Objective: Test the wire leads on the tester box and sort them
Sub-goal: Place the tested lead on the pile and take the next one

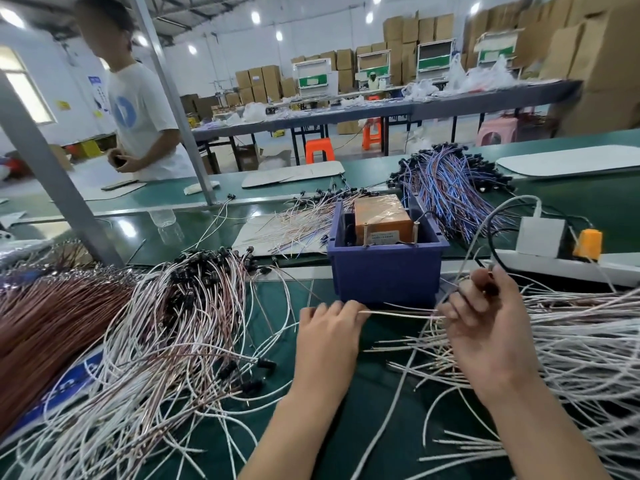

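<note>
A blue bin stands mid-table with the orange tester box inside; two screws stick up at the box's front. Just in front of the bin, my left hand pinches the end of a pale wire lead that runs level to my right hand. My right hand grips the lead's other part, along with a small dark piece near its thumb. A heap of white and brown leads with black ends lies on the left. Loose white leads spread out on the right.
Blue-purple leads lie piled behind the bin, thin pale ones on a sheet to its left. A white power strip with an orange plug sits at right. A grey post slants at left. A person stands across the table.
</note>
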The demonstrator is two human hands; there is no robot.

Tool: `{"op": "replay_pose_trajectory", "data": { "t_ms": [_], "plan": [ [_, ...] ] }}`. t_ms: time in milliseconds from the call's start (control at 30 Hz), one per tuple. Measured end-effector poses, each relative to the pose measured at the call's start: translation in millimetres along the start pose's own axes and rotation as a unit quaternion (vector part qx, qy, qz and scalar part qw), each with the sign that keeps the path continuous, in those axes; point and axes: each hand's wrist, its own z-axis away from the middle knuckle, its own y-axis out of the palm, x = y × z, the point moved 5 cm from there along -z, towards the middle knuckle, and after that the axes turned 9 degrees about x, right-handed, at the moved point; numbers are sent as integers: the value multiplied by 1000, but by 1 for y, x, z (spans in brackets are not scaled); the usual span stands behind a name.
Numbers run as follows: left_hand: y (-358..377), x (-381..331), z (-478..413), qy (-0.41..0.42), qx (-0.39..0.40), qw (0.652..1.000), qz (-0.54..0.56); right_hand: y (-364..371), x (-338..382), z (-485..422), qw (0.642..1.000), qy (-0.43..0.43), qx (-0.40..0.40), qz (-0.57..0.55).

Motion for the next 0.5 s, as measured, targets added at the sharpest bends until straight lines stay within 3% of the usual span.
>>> {"op": "replay_pose_trajectory", "data": {
  "t_ms": [100, 200, 300, 400, 500],
  "plan": [
    [-7, 5, -1, -13, -51, 999, 9, 4, -13, 3, 991, 69, 44, 104],
    [-15, -2, 2, 26, -133, 991, 3, 14, -34, 9, 946, 127, 75, 288],
    [-18, -9, 4, 76, -165, 983, 2, 21, -43, 14, 904, 116, 85, 402],
    [-18, -13, 6, 97, -153, 983, 5, 26, -46, 17, 881, 105, 124, 445],
    [-18, -13, 7, 96, -151, 984, 23, 32, -51, 22, 866, 147, 176, 444]
  ]
}}
